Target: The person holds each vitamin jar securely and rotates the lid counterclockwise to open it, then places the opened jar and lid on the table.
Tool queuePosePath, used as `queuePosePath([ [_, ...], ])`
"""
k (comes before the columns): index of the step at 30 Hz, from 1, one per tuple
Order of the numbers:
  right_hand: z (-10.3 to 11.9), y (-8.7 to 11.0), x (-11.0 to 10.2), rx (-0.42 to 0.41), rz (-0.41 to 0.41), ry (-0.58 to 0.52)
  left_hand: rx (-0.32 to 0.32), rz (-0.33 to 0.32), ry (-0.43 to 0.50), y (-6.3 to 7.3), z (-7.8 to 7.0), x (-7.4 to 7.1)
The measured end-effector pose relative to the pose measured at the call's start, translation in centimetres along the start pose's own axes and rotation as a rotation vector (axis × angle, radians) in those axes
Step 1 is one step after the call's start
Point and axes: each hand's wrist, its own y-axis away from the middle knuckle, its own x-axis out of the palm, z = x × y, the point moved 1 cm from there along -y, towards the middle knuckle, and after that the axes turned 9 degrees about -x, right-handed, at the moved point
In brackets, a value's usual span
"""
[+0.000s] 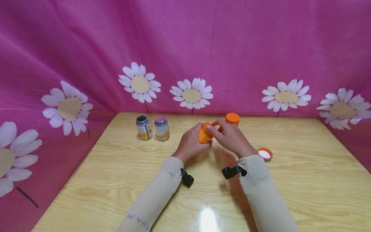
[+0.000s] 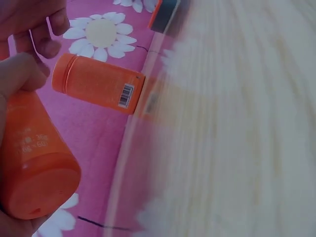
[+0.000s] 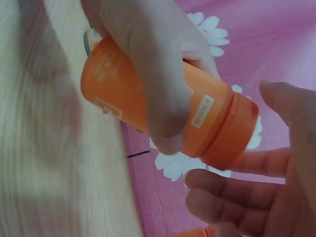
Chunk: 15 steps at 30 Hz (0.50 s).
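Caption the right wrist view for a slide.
Left hand gripping an orange bottle, right hand at its cap, white flowers behind.

1. Held bottle (image 1: 204,135), in the left fingers (image 3: 167,108): orange, pale print (image 2: 32,140).
2. Rear bottle (image 1: 233,118), beyond the right fingers (image 3: 230,187): orange.
3. Nearer jar (image 1: 162,130), left of the fingers: grey, its top (image 1: 160,119) seemingly pink-patterned, though small.
4. Surface (image 1: 116,180) beneath: pale wood grain.
5. Cloth (image 1: 237,48) behind: magenta, white daisies (image 1: 191,95).

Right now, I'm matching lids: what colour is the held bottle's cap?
Orange cap, clearest in the right wrist view.
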Motion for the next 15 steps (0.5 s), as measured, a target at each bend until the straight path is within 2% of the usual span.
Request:
queuePosePath([
  [8, 1.1, 1.0, 0.1, 0.047, 0.012, 0.101, 0.166, -0.001, -0.194, 0.7, -1.1, -0.6],
  [15, 2.5, 1.7, -1.0, 0.178, 0.042, 0.155, 0.299, 0.021, -0.378, 1.4, -3.9, -1.8],
])
